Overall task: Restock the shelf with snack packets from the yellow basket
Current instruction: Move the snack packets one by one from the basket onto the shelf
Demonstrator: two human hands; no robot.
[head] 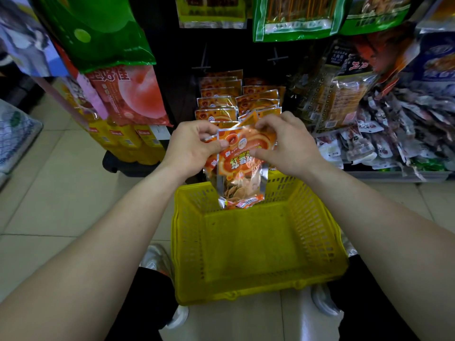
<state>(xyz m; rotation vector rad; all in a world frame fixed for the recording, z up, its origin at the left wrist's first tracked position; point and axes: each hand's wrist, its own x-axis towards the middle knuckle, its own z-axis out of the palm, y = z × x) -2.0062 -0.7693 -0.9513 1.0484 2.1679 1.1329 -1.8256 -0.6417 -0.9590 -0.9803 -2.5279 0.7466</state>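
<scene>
A yellow plastic basket stands on the tiled floor between my feet; its visible bottom holds nothing. Above its far rim I hold an orange snack packet with a clear window showing chips. My left hand pinches the packet's top left corner, and my right hand grips its upper right edge. More packets seem to hang behind the front one. Just beyond my hands, two rows of the same orange packets hang on shelf hooks.
Green bags and a pink peach bag hang at the left, with yellow packs below. A bin of small wrapped snacks fills the right. Green-edged packets hang overhead. My shoes flank the basket.
</scene>
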